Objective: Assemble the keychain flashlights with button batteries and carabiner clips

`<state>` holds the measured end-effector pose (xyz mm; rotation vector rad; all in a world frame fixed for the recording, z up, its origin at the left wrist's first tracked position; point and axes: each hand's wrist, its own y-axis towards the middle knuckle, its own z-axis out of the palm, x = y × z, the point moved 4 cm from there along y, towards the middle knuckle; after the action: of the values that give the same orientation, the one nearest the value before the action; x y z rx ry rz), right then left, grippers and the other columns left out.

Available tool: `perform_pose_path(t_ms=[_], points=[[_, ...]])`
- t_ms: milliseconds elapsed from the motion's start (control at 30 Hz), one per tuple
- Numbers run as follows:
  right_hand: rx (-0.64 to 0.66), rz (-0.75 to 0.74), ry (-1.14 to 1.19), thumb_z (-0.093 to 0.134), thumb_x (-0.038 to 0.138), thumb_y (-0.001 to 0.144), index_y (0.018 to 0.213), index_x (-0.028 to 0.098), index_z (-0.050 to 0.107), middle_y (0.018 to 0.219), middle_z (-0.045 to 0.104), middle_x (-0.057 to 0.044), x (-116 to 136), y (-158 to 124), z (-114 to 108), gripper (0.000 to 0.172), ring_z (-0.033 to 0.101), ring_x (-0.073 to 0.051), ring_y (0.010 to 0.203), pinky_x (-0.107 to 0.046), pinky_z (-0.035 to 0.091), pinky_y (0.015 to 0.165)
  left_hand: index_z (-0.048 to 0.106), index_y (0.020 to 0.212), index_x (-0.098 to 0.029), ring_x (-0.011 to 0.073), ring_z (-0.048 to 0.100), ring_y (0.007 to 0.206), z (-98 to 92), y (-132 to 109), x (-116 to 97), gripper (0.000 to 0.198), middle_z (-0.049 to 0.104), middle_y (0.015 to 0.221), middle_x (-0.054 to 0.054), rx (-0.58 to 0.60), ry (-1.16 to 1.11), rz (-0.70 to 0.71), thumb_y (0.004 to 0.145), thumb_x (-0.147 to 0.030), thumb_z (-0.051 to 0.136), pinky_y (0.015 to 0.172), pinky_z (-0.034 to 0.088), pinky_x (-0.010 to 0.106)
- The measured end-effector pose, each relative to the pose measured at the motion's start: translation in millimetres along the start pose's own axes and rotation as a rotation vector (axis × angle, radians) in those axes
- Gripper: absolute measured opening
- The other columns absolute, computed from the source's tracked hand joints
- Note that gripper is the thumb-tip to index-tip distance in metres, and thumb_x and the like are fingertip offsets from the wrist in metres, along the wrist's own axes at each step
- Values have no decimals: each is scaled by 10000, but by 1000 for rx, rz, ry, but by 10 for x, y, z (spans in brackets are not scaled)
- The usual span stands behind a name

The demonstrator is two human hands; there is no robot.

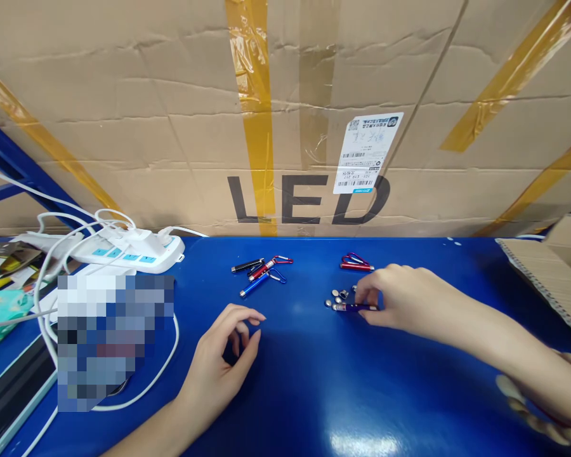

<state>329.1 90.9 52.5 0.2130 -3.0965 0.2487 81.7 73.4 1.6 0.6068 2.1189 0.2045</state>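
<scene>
On the blue tabletop, my right hand (394, 295) has its fingers closed on a dark blue keychain flashlight (349, 308), low over the surface. Beside it lie several small round silvery pieces (335, 294), perhaps button cells or caps. Just behind that hand is a red flashlight (356, 266) with a carabiner clip. My left hand (231, 343) hovers at the front, loosely curled, with thumb and fingers apart and nothing between them. Beyond it lie a black flashlight (247, 266), another red flashlight (261, 271) and a bright blue flashlight (254, 285), grouped closely together.
A large cardboard box (181, 127) marked LED stands along the back edge. At left sit a white power strip (164, 254) with tangled cables and a pixelated, blurred-out object (114, 343). An open cardboard carton (547, 279) stands at the right.
</scene>
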Motion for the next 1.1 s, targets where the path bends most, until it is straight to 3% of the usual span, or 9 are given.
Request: perform_pose_path(t_ms=[267, 433, 600, 800, 967, 1100], points=[[-203, 60, 81, 566, 352, 786, 874, 310, 716, 734, 701, 27, -301, 32, -195, 180, 617, -150, 588, -249, 380, 500, 576, 973, -208, 120, 561, 644, -58, 52, -32, 170, 594, 873, 24, 54, 239, 130, 875, -148, 451, 585, 480, 217], [-142, 94, 96, 550, 299, 784, 861, 276, 709, 767, 705, 13, -466, 196, -149, 178, 638, -158, 676, -237, 397, 529, 586, 1042, -208, 206, 623, 908, -58, 156, -39, 201, 630, 990, 60, 54, 512, 228, 894, -227, 453, 798, 502, 312], [-93, 103, 60, 614, 180, 669, 682, 258, 694, 758, 710, 28, -457, 287, -23, 113, 648, -159, 687, -223, 382, 517, 559, 1111, -174, 260, 620, 926, 6, 351, 63, 252, 623, 1027, 103, 81, 765, 109, 884, -263, 494, 807, 508, 386], [-98, 101, -21, 598, 122, 684, 696, 268, 712, 806, 721, 11, -442, 285, 57, 186, 669, -210, 788, -248, 412, 552, 626, 990, -152, 266, 621, 912, 62, 520, 151, 181, 649, 947, 113, 92, 761, 22, 870, -137, 491, 799, 505, 390], [-178, 83, -57, 568, 173, 768, 829, 270, 717, 918, 721, -13, -278, 209, 20, 189, 669, -239, 826, -290, 454, 589, 661, 884, -142, 270, 640, 855, 41, 419, 67, 162, 678, 881, 108, 137, 646, -34, 846, -102, 509, 762, 515, 392], [-225, -118, 272, 573, 359, 816, 948, 270, 694, 905, 722, -6, 164, 54, 47, 200, 665, -170, 684, -275, 488, 579, 664, 891, -196, 199, 671, 771, 77, 254, -110, 133, 715, 832, 29, 182, 485, -58, 814, -129, 579, 698, 531, 286]])
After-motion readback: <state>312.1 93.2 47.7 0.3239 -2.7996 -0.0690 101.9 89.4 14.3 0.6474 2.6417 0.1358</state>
